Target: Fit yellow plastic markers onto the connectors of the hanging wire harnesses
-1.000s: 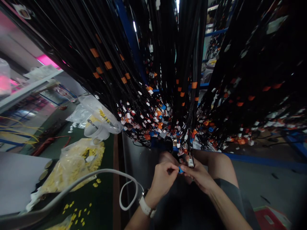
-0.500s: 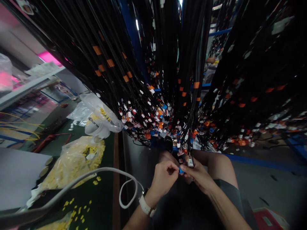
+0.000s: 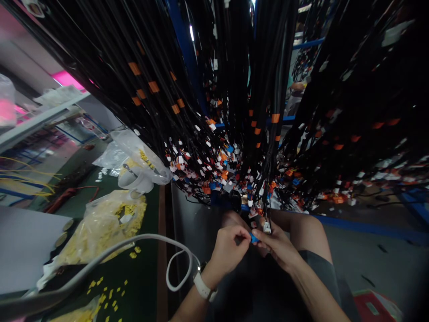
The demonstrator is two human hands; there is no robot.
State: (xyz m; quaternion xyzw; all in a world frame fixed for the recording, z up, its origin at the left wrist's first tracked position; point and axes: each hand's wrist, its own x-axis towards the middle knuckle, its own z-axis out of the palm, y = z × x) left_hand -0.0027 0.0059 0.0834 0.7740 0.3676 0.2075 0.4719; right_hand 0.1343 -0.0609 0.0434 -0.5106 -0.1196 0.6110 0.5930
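A small blue connector (image 3: 254, 238) sits between my two hands, above my lap. My left hand (image 3: 231, 248), with a white-strapped watch at the wrist, pinches its left side with thumb and forefinger. From the right, my right hand (image 3: 281, 246) grips the same connector, thumb on top and fingers curled beneath. A white connector (image 3: 267, 227) on dark wires hangs against the right hand's fingers. Behind the hands, bundles of black cables (image 3: 234, 89) come down, ending in many white, orange and blue connectors (image 3: 214, 172). Whatever lies under the fingertips is hidden.
On the green bench at left lie a clear bag of yellow pieces (image 3: 107, 219), loose yellow pieces (image 3: 112, 295) and a white scoop-like container (image 3: 136, 179). A thick grey cable (image 3: 134, 241) loops near my left wrist. A red box (image 3: 375, 306) is at lower right.
Both hands stay almost in place on the blue connector. The blue connector and the white one beside it have shifted very slightly.
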